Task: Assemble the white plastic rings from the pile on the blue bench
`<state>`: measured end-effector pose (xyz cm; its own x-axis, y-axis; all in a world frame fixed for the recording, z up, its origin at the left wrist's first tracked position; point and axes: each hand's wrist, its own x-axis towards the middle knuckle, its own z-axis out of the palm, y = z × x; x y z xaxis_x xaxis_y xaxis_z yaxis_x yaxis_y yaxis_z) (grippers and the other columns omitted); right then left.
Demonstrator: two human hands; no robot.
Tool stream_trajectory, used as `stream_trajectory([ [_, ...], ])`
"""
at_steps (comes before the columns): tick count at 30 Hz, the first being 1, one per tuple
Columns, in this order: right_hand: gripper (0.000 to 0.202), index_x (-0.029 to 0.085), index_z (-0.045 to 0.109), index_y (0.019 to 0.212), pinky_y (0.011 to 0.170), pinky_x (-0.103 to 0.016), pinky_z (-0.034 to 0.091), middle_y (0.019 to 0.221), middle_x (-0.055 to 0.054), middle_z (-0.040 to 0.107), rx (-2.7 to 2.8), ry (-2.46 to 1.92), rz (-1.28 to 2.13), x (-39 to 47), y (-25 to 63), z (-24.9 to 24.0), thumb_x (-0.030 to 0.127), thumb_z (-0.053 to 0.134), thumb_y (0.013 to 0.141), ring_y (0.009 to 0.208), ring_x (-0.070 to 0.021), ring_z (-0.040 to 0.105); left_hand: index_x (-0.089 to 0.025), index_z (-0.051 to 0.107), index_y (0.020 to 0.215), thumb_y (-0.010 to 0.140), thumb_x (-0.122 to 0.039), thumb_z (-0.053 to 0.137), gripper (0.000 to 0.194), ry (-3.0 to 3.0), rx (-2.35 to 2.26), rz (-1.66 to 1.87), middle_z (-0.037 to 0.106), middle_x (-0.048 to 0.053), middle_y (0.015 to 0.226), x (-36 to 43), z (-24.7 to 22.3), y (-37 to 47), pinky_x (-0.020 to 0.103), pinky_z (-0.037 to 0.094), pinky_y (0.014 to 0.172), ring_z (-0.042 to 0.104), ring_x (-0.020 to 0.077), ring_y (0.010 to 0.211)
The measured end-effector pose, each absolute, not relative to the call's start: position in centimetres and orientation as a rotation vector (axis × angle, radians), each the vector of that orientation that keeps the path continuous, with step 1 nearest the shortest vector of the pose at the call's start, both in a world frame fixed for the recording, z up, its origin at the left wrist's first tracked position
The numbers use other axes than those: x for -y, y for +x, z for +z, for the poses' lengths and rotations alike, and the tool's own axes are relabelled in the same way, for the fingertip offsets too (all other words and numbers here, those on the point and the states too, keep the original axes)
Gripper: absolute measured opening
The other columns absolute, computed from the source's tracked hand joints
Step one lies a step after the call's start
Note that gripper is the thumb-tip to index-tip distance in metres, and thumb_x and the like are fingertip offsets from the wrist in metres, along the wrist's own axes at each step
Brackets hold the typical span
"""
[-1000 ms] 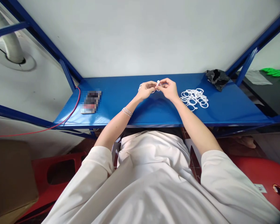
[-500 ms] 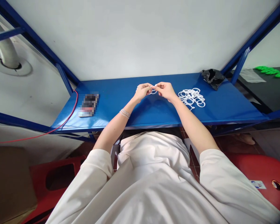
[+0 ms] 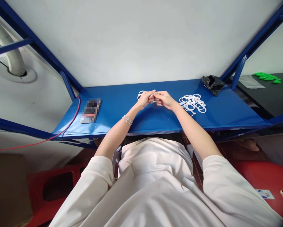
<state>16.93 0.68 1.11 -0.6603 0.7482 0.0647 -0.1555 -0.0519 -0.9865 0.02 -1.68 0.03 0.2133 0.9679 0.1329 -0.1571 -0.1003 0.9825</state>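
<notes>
Over the middle of the blue table (image 3: 122, 94), my left hand (image 3: 145, 99) and my right hand (image 3: 165, 99) meet at the fingertips. Both are closed on one white ring (image 3: 155, 101), mostly hidden by the fingers. White rings (image 3: 140, 93) show on the table just behind my left hand. To the right of my right hand lies a loose pile of several white rings (image 3: 190, 103).
A black crumpled bag (image 3: 212, 84) sits at the back right corner. On the left lies a blurred-out flat object (image 3: 90, 110), with a red cable (image 3: 72, 121) beside it. Green pieces (image 3: 266, 76) rest on a dark table at right.
My hands have drawn together around the ring, which is now mostly covered. More of the white rings behind my left hand shows. The view has tilted slightly, so the table appears lower.
</notes>
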Motion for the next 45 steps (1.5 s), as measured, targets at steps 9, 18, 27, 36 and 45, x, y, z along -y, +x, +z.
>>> stream_trajectory([
  [9,0.07,0.021,0.064,0.068,0.046,-0.022,0.036,0.055,0.011,0.029,1.607,-0.535,1.754,-0.6,16.7,0.6,0.079,0.104,0.067,0.054,-0.0082,0.025,-0.026,0.029,0.056,0.092,-0.077,0.078,0.079,1.254,-0.918,1.219,0.024,-0.007,0.047,1.4,-0.7,0.0,0.036,0.053,0.057,0.037,0.0102,0.045],
  [18,0.042,0.018,0.075,0.081,0.069,-0.027,0.062,0.08,-0.002,0.072,1.427,-0.617,1.723,-0.5,17.0,1.3,0.046,0.106,0.08,0.068,-0.0126,0.062,-0.024,0.048,0.064,0.1,-0.075,0.074,0.067,1.273,-1.005,1.364,0.045,-0.003,0.055,1.3,0.3,-0.4,0.033,0.054,0.063,0.057,0.014,0.057],
  [27,0.034,0.018,0.082,0.087,0.062,-0.024,0.06,0.082,-0.004,0.079,1.387,-0.777,1.534,-1.7,16.7,0.0,0.038,0.107,0.076,0.074,-0.0161,0.073,-0.027,0.078,0.111,0.086,-0.044,0.094,0.035,1.474,-1.154,1.491,0.079,0.005,0.114,1.5,-0.1,-0.4,0.025,0.053,0.072,0.072,0.0125,0.082],
  [36,0.055,0.018,0.083,0.087,0.053,-0.027,0.058,0.085,-0.007,0.08,1.541,-0.841,1.3,-2.1,16.7,-0.9,0.063,0.108,0.069,0.068,-0.0187,0.072,-0.023,0.083,0.118,0.096,-0.056,0.086,0.04,1.493,-1.204,1.49,0.084,0.008,0.11,0.9,-1.0,-0.2,0.027,0.057,0.078,0.079,0.0167,0.086],
  [45,0.063,0.019,0.077,0.084,0.042,-0.032,0.048,0.073,-0.007,0.075,1.696,-0.94,1.116,-2.4,16.8,-1.5,0.076,0.101,0.072,0.049,-0.0187,0.063,-0.024,0.084,0.122,0.101,-0.063,0.078,0.045,1.481,-1.212,1.455,0.084,0.005,0.099,0.9,-1.0,-0.3,0.028,0.058,0.078,0.076,0.0156,0.081],
])
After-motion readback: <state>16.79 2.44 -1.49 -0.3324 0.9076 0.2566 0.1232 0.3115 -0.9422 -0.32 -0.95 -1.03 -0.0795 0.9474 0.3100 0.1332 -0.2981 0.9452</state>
